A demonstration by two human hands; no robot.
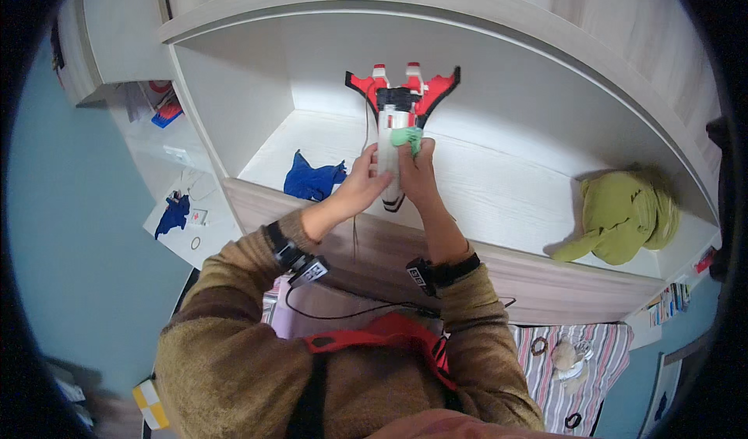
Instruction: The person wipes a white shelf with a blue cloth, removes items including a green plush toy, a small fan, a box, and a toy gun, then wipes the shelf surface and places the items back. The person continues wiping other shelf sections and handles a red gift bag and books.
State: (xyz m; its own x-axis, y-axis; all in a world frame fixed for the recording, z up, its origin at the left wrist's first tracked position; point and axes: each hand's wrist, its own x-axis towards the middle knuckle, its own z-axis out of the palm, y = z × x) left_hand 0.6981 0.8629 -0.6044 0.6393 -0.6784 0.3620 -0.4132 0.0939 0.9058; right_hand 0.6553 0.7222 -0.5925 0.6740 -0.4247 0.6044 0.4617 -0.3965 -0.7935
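A white and red toy spacecraft (396,112) with black-edged wings is between my hands, over the white shelf of a wooden cabinet. My left hand (363,183) holds its long white body from the left side. In my right hand (416,170) is a bunched green cloth (407,137), pressed against the toy's right side. A thin cord runs down along the toy's left side. A blue cloth (314,177) lies on the shelf, left of my left hand.
An olive-green stuffed item (625,217) sits at the shelf's right end. At the left, a side shelf (201,251) holds another blue cloth (173,216) and a ring. The cabinet's front edge (526,258) runs beneath my forearms. A striped bedspread (605,345) with small items is lower right.
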